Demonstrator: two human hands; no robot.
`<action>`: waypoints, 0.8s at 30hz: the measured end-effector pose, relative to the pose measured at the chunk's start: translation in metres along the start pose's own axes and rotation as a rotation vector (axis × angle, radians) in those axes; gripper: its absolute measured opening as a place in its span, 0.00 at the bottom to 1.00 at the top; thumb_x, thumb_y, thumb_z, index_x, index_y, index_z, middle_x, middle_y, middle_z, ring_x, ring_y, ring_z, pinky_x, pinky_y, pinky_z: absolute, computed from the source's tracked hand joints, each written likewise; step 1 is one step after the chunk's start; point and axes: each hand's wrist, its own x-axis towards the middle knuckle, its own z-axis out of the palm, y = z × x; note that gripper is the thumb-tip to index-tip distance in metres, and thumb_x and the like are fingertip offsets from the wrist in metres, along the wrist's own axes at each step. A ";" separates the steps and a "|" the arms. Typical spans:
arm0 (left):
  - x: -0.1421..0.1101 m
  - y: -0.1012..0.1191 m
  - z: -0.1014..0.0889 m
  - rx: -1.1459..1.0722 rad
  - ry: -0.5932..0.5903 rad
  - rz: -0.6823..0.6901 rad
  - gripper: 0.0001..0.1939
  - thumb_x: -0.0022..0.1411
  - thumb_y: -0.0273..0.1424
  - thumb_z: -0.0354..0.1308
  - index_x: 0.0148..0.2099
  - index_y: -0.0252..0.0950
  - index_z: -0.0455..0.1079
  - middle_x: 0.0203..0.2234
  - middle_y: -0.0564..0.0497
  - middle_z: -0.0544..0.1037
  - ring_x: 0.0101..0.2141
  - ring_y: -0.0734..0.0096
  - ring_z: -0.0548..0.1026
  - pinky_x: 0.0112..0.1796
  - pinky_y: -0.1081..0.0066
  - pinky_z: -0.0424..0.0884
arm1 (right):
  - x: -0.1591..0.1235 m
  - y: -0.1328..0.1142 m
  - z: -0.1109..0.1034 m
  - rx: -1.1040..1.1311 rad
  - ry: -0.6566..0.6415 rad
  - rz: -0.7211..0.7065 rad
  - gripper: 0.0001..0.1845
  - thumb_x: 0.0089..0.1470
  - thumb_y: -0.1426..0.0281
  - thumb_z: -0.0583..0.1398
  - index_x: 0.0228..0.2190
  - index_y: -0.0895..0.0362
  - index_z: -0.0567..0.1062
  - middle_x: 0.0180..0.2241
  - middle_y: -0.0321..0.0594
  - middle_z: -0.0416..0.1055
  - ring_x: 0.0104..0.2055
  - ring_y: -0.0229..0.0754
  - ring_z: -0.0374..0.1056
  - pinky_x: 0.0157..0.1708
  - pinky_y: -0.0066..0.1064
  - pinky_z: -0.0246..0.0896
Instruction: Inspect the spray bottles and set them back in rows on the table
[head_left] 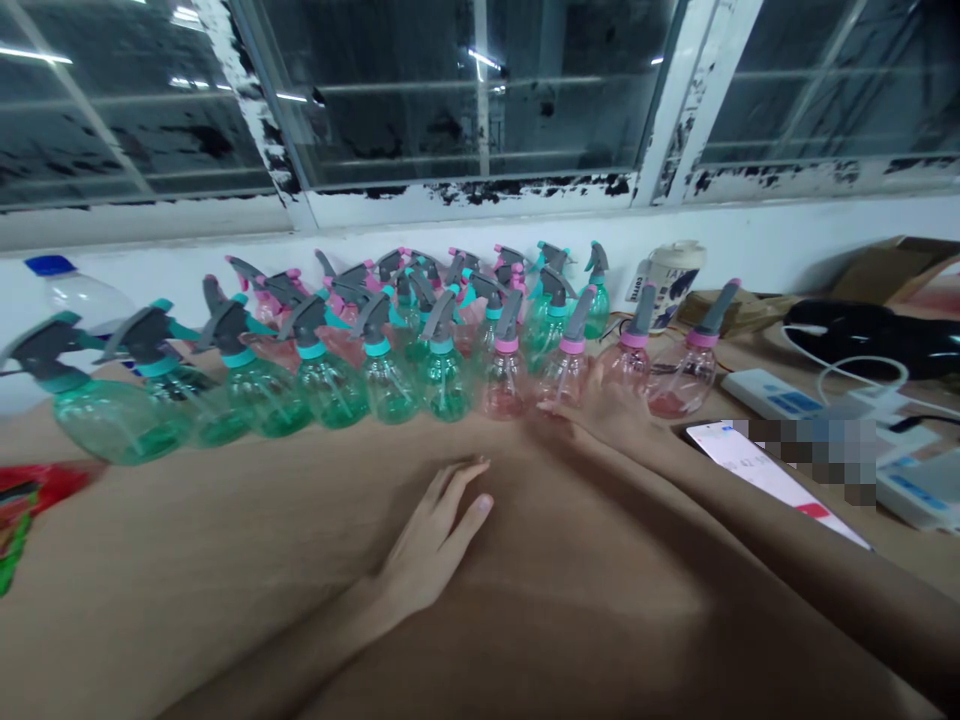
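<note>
Beside rows of green and pink clear plastic spray bottles (420, 370) on the brown counter (225, 560), left hand (435, 540) rests flat, grip spread, while right hand (611, 410), fingers extended, touches a pink-collared bottle (566, 370), seemingly lining it up.

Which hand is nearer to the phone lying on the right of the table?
Right. The right hand is at the pink spray bottles, just left of the phone. The left hand lies flat on the table, farther left.

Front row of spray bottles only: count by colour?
Green spray bottles: 6
Pink spray bottles: 4
Total: 10
The rows behind overlap too much to count.
</note>
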 end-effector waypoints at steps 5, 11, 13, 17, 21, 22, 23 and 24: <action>0.000 0.001 -0.001 0.001 -0.014 -0.029 0.20 0.68 0.41 0.41 0.59 0.46 0.57 0.59 0.51 0.61 0.59 0.62 0.58 0.60 0.54 0.51 | -0.002 -0.002 0.002 -0.022 -0.006 0.069 0.57 0.47 0.40 0.51 0.61 0.72 0.43 0.32 0.59 0.76 0.36 0.63 0.72 0.34 0.50 0.63; 0.001 0.000 -0.002 -0.012 -0.016 -0.033 0.19 0.68 0.40 0.41 0.59 0.45 0.57 0.58 0.50 0.62 0.59 0.61 0.59 0.59 0.53 0.52 | -0.021 0.025 -0.026 0.088 0.156 0.013 0.36 0.51 0.43 0.51 0.49 0.56 0.69 0.28 0.47 0.76 0.29 0.54 0.72 0.28 0.39 0.61; 0.001 -0.001 -0.002 -0.017 -0.012 -0.030 0.18 0.69 0.40 0.40 0.58 0.45 0.57 0.58 0.51 0.63 0.58 0.62 0.59 0.59 0.54 0.52 | -0.021 0.043 -0.036 0.158 0.285 0.013 0.27 0.54 0.47 0.50 0.41 0.53 0.74 0.27 0.42 0.76 0.28 0.49 0.71 0.27 0.36 0.59; 0.001 -0.002 0.001 -0.045 0.044 -0.017 0.17 0.69 0.40 0.40 0.56 0.45 0.59 0.56 0.52 0.65 0.58 0.63 0.60 0.59 0.56 0.53 | -0.008 0.070 -0.046 0.176 0.372 0.086 0.26 0.53 0.48 0.53 0.41 0.55 0.74 0.28 0.42 0.76 0.30 0.50 0.71 0.27 0.35 0.58; 0.001 -0.003 0.003 -0.084 0.118 -0.004 0.16 0.69 0.41 0.40 0.54 0.45 0.61 0.54 0.50 0.67 0.56 0.62 0.63 0.58 0.55 0.55 | 0.009 0.071 -0.046 0.121 0.314 0.123 0.32 0.51 0.47 0.53 0.47 0.58 0.72 0.31 0.46 0.76 0.34 0.54 0.71 0.28 0.37 0.59; 0.000 -0.003 0.003 -0.092 0.128 -0.005 0.16 0.68 0.41 0.40 0.53 0.44 0.61 0.53 0.50 0.68 0.55 0.62 0.63 0.57 0.55 0.55 | 0.013 0.069 -0.045 0.109 0.302 0.126 0.33 0.51 0.47 0.53 0.48 0.57 0.72 0.31 0.46 0.76 0.34 0.54 0.72 0.29 0.37 0.59; 0.000 -0.002 0.003 -0.100 0.138 -0.008 0.16 0.68 0.41 0.41 0.53 0.44 0.62 0.53 0.49 0.68 0.55 0.61 0.64 0.57 0.55 0.56 | 0.016 0.067 -0.043 0.097 0.291 0.131 0.33 0.51 0.47 0.52 0.48 0.57 0.72 0.31 0.47 0.76 0.35 0.54 0.72 0.29 0.37 0.59; 0.000 -0.003 0.003 -0.108 0.145 -0.012 0.17 0.68 0.41 0.41 0.53 0.44 0.62 0.52 0.49 0.68 0.54 0.61 0.65 0.56 0.55 0.57 | 0.018 0.065 -0.042 0.081 0.282 0.137 0.32 0.51 0.47 0.52 0.47 0.56 0.73 0.31 0.47 0.76 0.35 0.54 0.72 0.29 0.37 0.59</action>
